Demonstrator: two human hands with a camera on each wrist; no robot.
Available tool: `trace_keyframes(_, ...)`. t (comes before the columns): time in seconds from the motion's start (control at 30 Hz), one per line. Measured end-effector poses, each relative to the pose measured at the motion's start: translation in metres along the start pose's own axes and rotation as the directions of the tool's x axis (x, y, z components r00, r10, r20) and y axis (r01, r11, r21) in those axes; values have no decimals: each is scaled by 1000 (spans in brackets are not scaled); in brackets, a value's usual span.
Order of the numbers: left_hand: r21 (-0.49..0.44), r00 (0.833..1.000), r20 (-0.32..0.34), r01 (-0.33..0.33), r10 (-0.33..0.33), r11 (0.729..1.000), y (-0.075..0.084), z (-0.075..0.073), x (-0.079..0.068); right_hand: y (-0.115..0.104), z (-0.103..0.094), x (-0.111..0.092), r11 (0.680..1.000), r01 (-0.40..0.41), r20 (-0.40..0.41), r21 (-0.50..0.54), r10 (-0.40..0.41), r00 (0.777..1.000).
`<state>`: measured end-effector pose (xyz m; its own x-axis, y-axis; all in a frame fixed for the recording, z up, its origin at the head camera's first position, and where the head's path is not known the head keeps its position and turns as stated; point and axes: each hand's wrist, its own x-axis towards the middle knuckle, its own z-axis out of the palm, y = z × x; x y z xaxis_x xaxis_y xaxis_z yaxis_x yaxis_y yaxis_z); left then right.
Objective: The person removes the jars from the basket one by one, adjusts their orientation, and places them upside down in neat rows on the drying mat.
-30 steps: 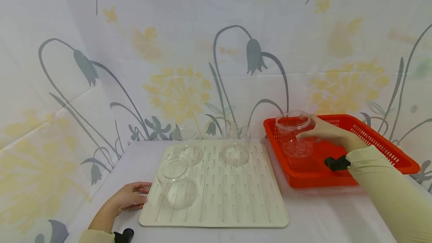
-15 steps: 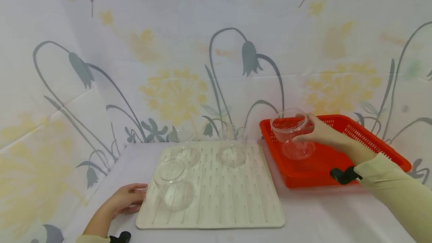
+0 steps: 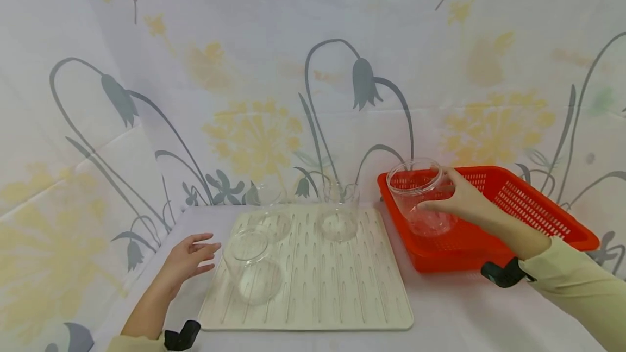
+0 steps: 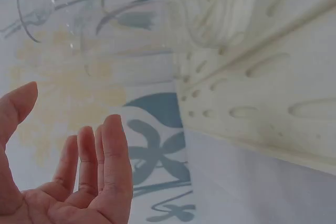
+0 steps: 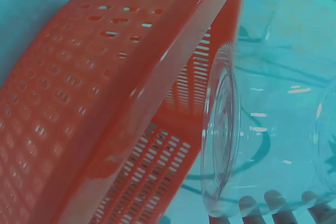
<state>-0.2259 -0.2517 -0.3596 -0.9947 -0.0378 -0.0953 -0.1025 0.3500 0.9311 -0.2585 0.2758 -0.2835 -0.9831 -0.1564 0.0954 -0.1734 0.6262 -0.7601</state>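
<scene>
My right hand (image 3: 462, 200) grips a clear jar (image 3: 415, 202) by its right side, over the left part of the red basket (image 3: 459, 262). The jar leans slightly, its open rim up. In the right wrist view fingertips (image 5: 275, 200) lie along the wall of this see-through jar (image 5: 278, 140), close to the basket's rim. Off the left edge of the cream ridged mat (image 3: 337, 297), my left hand (image 3: 191, 259) is raised, fingers spread and holding nothing. The left wrist view shows that hand (image 4: 100, 182) with its palm up and fingers loosely bent.
Three clear jars stand on the mat: one front left (image 3: 254, 273), one back left (image 3: 268, 216), one back right (image 3: 338, 216). Their see-through walls are faint. A white cloth (image 3: 362, 338) covers the table, and a flowered curtain (image 3: 274, 69) hangs behind.
My left hand has lifted from beside the mat's left edge and spread its fingers. The jar in my right hand has tilted from upright and shifted slightly left over the basket.
</scene>
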Motion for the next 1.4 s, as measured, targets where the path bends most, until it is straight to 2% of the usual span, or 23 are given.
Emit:
trace_keyframes(0.27, -44, 986, -56, -162, 160, 986, 45, 10, -9, -13, 2, -3, 999, 37, -55, -22, -38, 998)
trace_keyframes(0.47, -91, 966, -45, -258, 255, 962, 75, 29, -16, -21, 3, -9, 999, 37, -44, -18, -38, 998)
trace_keyframes(0.6, -123, 959, -17, -283, 283, 951, 89, 41, -16, -26, 6, -10, 998, 53, -37, -44, -55, 998)
trace_keyframes(0.93, -132, 945, 55, -314, 323, 940, 99, 69, -12, -34, 17, -11, 989, 124, -40, -80, -128, 991)
trace_keyframes(1.2, -127, 946, 114, -290, 304, 949, 104, 91, -11, -43, 28, -12, 979, 189, -27, -73, -191, 981)
trace_keyframes(1.4, -130, 938, 154, -293, 311, 947, 109, 105, -10, -50, 36, -14, 963, 232, -33, -134, -239, 971)
